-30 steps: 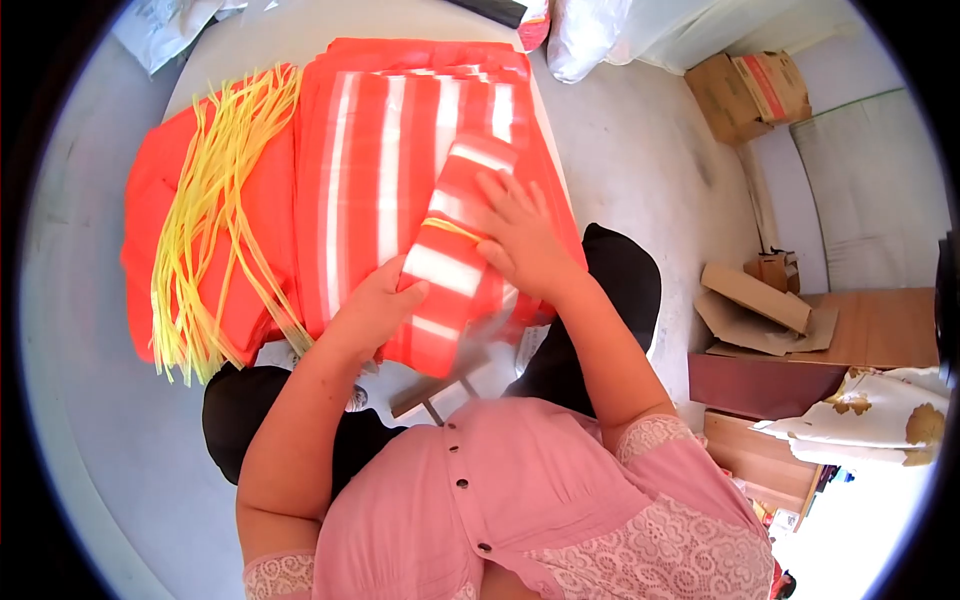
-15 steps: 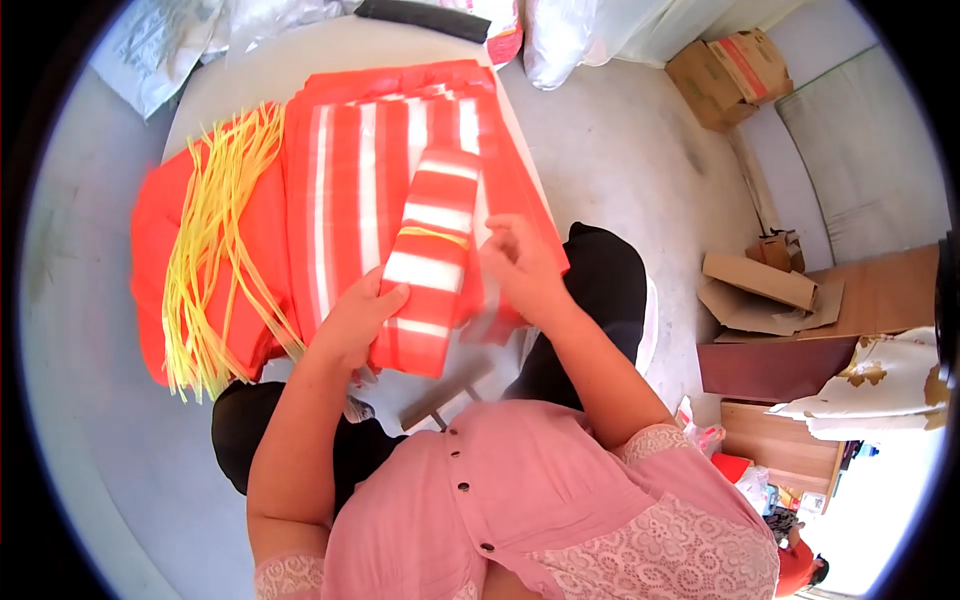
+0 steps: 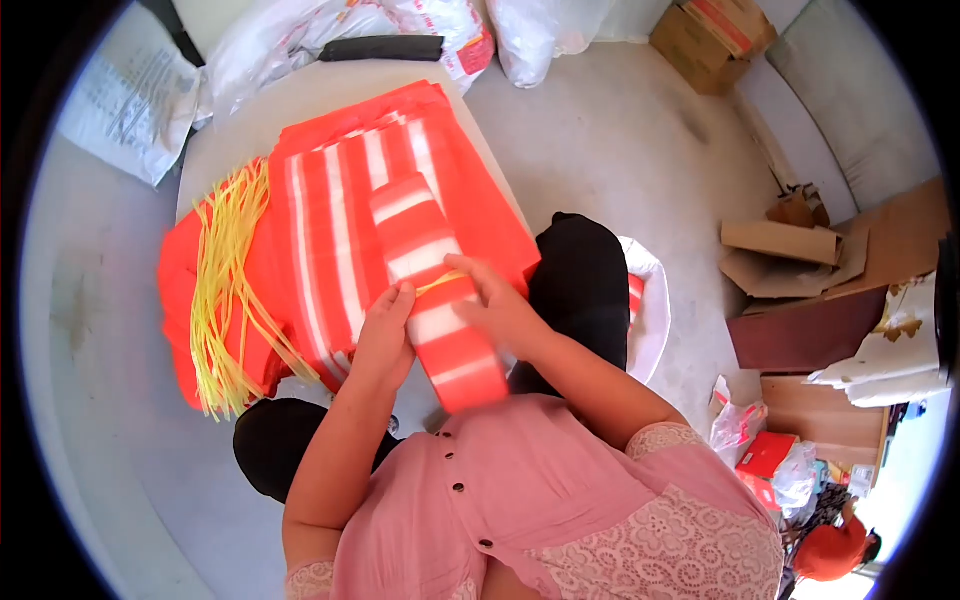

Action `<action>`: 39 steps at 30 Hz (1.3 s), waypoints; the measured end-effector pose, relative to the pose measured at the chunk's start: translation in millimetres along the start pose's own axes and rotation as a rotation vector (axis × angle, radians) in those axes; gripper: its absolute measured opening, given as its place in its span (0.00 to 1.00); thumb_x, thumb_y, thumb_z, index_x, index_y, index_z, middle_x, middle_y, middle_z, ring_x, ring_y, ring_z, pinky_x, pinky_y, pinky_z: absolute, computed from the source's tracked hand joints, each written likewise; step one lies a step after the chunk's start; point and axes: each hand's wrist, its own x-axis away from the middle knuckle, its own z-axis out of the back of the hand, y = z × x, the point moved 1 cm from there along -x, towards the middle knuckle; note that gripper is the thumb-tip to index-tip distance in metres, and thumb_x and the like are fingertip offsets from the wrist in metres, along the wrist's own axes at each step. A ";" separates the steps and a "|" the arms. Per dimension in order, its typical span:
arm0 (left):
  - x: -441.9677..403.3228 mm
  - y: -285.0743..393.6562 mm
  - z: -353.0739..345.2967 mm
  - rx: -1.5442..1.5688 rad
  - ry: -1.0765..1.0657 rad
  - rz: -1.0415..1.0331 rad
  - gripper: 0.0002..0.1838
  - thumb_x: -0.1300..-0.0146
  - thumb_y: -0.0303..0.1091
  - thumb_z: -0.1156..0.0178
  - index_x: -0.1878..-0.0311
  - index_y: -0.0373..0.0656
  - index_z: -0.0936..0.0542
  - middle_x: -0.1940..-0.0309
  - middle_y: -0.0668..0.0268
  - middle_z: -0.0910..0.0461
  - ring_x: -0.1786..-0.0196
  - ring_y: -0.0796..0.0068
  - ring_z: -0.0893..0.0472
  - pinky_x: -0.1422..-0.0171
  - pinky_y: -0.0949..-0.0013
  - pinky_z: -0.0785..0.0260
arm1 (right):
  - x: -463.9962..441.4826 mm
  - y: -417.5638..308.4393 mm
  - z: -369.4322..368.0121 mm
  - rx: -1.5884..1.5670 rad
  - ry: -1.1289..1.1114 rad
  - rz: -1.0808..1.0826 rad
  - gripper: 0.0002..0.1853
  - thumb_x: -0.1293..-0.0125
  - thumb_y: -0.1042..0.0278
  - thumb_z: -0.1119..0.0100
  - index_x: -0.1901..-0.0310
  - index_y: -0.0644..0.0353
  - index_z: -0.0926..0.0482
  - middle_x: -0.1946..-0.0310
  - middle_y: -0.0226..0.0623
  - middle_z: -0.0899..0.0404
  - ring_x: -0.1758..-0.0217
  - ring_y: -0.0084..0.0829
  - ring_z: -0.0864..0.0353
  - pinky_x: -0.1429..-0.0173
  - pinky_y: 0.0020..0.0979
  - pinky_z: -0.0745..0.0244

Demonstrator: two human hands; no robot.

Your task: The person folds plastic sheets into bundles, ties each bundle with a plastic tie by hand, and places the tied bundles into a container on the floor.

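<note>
A folded bundle of red-and-white striped plastic bags (image 3: 418, 250) is tilted over my lap, with a yellow tie (image 3: 440, 283) around its middle. My left hand (image 3: 388, 335) grips the bundle's left edge, its thumb close to the tie. On the other side, my right hand (image 3: 492, 308) is closed on the bundle at the tie, and its fingers are slightly blurred. Behind it lies a flat stack of the same striped plastic bags (image 3: 320, 235) on the table. Loose yellow ties (image 3: 228, 290) are draped over the red plastic at the left.
A black roll (image 3: 382, 48) lies at the table's far edge (image 3: 285, 100), beside clear and printed bags. To my right stands a white tub (image 3: 652, 315) with striped plastic inside. Cardboard boxes (image 3: 780, 255) sit farther right. Another person (image 3: 830, 550) is at the lower right.
The bundle has turned, its near end swinging right and closer to my body. My right hand has come down from beside it onto the tie. The view has shifted somewhat.
</note>
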 end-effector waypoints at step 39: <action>-34.3 -140.4 -171.8 -1.008 -0.617 -0.171 0.06 0.27 0.18 0.41 0.53 0.33 0.16 0.61 0.57 0.14 0.63 0.69 0.09 0.59 0.73 0.19 | 167.6 255.2 283.7 -0.270 0.867 -0.142 0.45 0.34 0.73 0.31 0.16 0.55 0.41 0.21 0.52 0.34 0.19 0.48 0.33 0.17 0.40 0.37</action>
